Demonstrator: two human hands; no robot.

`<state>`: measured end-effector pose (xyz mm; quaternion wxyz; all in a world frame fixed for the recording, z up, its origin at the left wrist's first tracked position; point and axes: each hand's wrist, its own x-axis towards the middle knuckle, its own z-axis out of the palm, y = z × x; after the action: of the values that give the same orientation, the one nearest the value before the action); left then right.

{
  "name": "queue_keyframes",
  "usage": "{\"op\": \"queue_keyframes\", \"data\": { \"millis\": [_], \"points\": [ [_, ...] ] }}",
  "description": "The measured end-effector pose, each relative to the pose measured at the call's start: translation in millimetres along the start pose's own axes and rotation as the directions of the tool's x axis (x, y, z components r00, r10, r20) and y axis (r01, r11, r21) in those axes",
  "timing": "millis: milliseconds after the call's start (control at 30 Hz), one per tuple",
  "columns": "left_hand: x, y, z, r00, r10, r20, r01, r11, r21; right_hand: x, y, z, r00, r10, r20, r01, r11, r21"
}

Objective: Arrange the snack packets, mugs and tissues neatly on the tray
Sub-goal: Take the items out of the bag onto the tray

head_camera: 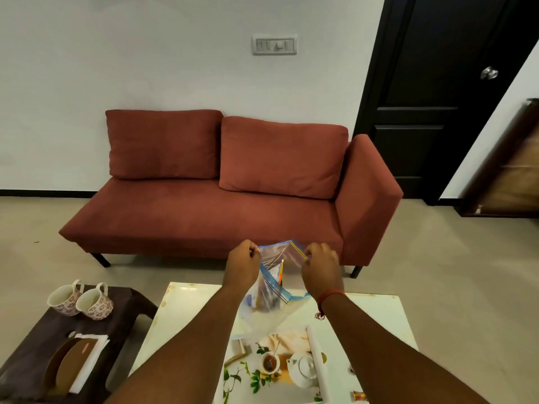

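Now both hands, left (243, 265) and right (320, 265), pinch zip bag (272, 282) above tray (316, 345)

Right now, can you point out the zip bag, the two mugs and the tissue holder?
Zip bag (269, 290): head view, on the clear plastic below its blue zip strip.
Two mugs (80, 301): head view, where the floral mugs meet.
Tissue holder (71, 363): head view, on its brown curved front.

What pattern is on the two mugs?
Small red-pink flowers on white mugs, seen in the head view.
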<state>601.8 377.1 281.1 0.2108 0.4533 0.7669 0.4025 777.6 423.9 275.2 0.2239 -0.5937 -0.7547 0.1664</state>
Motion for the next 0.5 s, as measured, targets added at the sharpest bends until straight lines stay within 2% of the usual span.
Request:
{"op": "queue_keyframes", "data": {
  "millis": [67,133,200,267,367,500],
  "points": [
    [-4,6,7,1.0,0.019,0.003,-0.019,1.0,-0.01,1,-1,4,0.982,-0.066,0.179,0.05,0.995,0.092],
    [-10,12,13,1.0,0.028,-0.012,-0.028,0.999,-0.023,2,4,12,0.905,-0.064,0.42,0.027,0.995,0.095],
    [-17,17,19,0.998,0.045,-0.032,-0.046,0.998,-0.035,1,11,19,0.827,-0.012,0.562,-0.036,0.997,0.073],
    [-24,20,24,0.997,0.056,-0.048,-0.058,0.998,-0.027,0,19,26,0.781,0.018,0.624,-0.076,0.995,0.066],
    [-37,23,29,0.994,0.066,-0.087,-0.069,0.997,-0.031,0,26,32,0.725,0.005,0.688,-0.019,1.0,0.014],
    [-53,19,34,0.988,0.029,-0.152,-0.032,0.999,-0.021,-4,32,42,0.718,-0.006,0.696,0.057,0.997,-0.051]
  ]
}}
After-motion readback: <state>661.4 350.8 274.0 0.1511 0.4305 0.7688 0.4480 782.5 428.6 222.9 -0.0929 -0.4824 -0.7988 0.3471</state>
